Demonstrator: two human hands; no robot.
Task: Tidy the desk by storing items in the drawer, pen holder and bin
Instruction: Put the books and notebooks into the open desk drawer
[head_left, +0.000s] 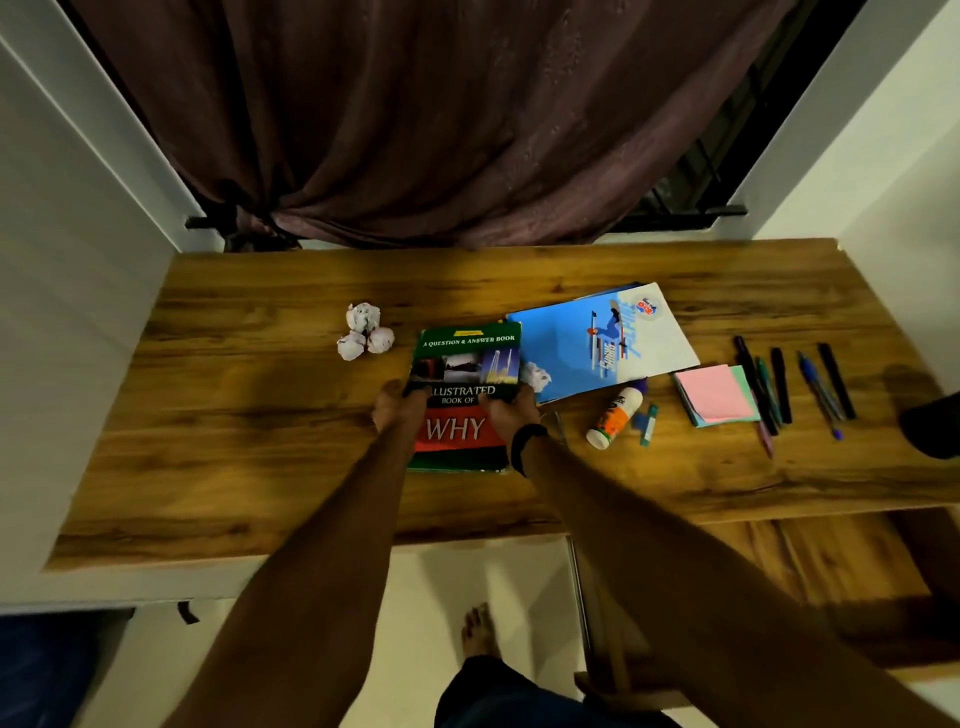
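Note:
A green and red book (467, 364) titled "Illustrated Book of Why" lies in the middle of the wooden desk (260, 415). My left hand (397, 410) grips its left edge and my right hand (511, 410) grips its right edge, thumbs on the cover. A blue notebook (597, 343) lies to the right. Three crumpled paper balls (363, 332) sit at the left, and another paper ball (537, 376) rests between the two books. A glue stick (613, 418), sticky notes (717, 395) and several pens (795, 384) lie further right.
An open wooden drawer (779, 582) juts out below the desk's right front. A dark object (930, 426) sits at the desk's right edge. A maroon curtain (441, 130) hangs behind the desk. White walls flank both sides. A bare foot (480, 631) stands on the floor.

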